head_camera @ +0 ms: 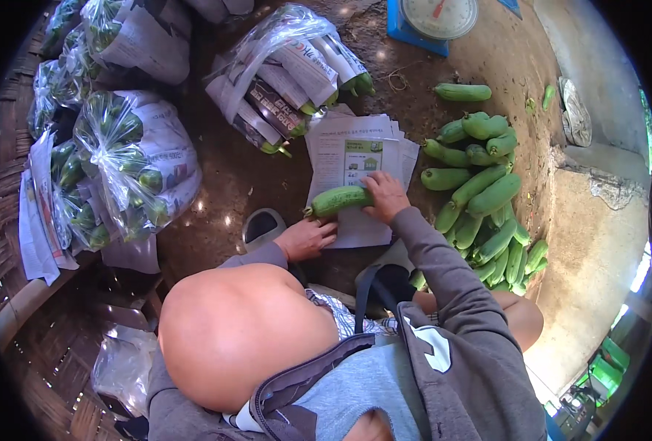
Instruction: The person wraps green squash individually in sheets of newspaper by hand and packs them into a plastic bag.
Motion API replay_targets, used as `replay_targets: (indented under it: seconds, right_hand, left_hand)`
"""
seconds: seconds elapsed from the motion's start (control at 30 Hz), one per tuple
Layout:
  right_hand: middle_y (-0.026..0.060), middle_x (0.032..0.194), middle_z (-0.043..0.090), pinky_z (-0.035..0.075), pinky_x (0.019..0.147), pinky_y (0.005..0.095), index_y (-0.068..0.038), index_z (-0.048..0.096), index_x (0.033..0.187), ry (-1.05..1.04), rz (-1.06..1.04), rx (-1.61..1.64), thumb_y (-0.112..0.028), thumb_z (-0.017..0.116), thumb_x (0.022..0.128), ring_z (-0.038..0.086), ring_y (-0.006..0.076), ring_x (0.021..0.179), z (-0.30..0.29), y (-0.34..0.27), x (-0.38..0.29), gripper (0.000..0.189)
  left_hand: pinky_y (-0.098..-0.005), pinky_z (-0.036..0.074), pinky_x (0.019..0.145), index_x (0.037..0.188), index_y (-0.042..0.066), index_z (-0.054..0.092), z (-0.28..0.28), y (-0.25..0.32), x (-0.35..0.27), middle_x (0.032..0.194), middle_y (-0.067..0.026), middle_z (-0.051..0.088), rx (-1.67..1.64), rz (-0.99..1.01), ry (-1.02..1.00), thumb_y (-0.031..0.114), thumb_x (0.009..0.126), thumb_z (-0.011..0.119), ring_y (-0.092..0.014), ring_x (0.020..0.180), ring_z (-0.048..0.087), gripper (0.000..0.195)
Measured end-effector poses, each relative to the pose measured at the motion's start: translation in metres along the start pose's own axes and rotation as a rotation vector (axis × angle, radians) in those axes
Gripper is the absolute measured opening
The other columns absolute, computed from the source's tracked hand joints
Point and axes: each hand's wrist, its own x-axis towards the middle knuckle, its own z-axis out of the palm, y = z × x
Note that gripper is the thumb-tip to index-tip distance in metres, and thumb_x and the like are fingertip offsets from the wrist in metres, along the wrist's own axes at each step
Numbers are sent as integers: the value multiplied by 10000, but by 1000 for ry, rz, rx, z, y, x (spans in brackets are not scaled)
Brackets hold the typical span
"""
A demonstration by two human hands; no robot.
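A green gourd [338,201] lies across the lower part of a stack of printed paper sheets [326,149] on the ground. My right hand [385,197] grips the gourd's right end. Beneath its left, stem end, my left hand [307,238] rests at the paper's lower left edge, its fingers bent; whether they hold the paper is unclear. Just above the stack lies a clear plastic bag [298,71] of gourds wrapped in newspaper, their green ends showing. To the right of the paper, many unwrapped gourds [493,195] form a heap.
Several plastic bags of paper-wrapped gourds [138,165] stand at the left, beside folded newspaper [36,215] and a woven bamboo wall [1,182]. A blue dial scale [439,16] stands at the top. A concrete ledge [590,242] borders the right side. My feet flank the paper.
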Motion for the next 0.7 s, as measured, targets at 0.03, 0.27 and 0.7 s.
replay_targets:
  seconds: [0.03, 0.27, 0.7]
  right_hand:
    - [79, 1123, 544, 433, 923, 422, -132, 585, 1155, -5, 2, -2, -225, 852, 626, 508, 287, 1146, 4, 5, -6, 600]
    - [83, 1123, 557, 436, 943, 416, -123, 589, 1151, 138, 176, 109, -168, 821, 670, 518, 294, 1120, 12, -10, -2, 536]
    - [99, 1281, 513, 375, 1027, 443, -115, 570, 1193, -22, -222, 15, -287, 794, 696, 451, 305, 1249, 43, -36, -70, 572]
  left_hand:
    - [-441, 314, 1118, 1186, 109, 612, 0, -1, 2, 1361, -92, 503, 14, 35, 13, 199, 858, 556, -269, 1336, 409, 344]
    - [-443, 309, 1127, 1271, 73, 570, 14, -2, 5, 1413, -115, 463, 18, 88, 28, 248, 784, 654, -274, 1348, 393, 525]
    - [-403, 421, 1043, 1071, 38, 659, 12, -6, 10, 1263, -95, 583, -3, -5, 140, 156, 787, 627, -267, 1244, 493, 310]
